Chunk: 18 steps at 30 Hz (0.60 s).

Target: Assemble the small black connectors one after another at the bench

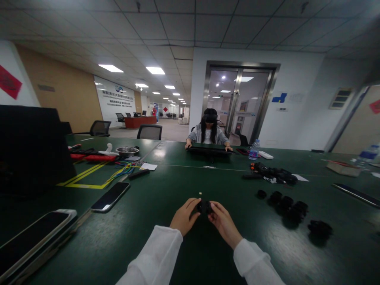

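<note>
Between my two hands is a small black part (204, 206), rounded in outline and too dark to name more exactly. My left hand (185, 215) grips it from the left with thumb and fingertips. From the right, my right hand (222, 221) pinches its other side, the fingers bent round its edge. The part is held just above the green table (208, 253). A tiny pale square (200, 193) lies on the tabletop just beyond my hands. To the right sits a row of similar-looking black parts (286, 204), with another black part (320, 228) nearer me.
Phones (111, 196) and a larger tablet-like device (35, 233) lie on the left, by a black box-like panel (32, 146). Coloured wires (127, 168) and a metal bowl (127, 151) are behind. Across sits a person (208, 132) holding a dark flat panel. A bottle (254, 150) stands right.
</note>
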{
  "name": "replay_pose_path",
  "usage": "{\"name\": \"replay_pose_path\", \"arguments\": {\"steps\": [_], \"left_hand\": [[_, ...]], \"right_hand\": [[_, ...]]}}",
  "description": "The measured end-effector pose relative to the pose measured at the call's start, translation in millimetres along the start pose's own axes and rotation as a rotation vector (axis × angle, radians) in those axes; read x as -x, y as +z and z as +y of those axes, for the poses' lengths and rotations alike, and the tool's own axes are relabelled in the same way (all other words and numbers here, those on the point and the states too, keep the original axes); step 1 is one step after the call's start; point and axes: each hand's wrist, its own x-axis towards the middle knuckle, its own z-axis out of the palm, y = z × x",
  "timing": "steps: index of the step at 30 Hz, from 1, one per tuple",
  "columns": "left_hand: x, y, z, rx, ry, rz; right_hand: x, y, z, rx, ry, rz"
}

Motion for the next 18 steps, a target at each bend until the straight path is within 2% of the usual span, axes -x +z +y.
{"name": "replay_pose_path", "arguments": {"steps": [7,18], "left_hand": [[0.2,-3.3,3.1,-0.013,-0.059,-0.012],[-2.6,-8.6,7.4,-0.002,-0.279,-0.074]], "right_hand": [[0.8,-1.4,-0.5,0.039,-0.028,-0.055],[8.7,1.3,-8.0,0.247,-0.036,-0.175]]}}
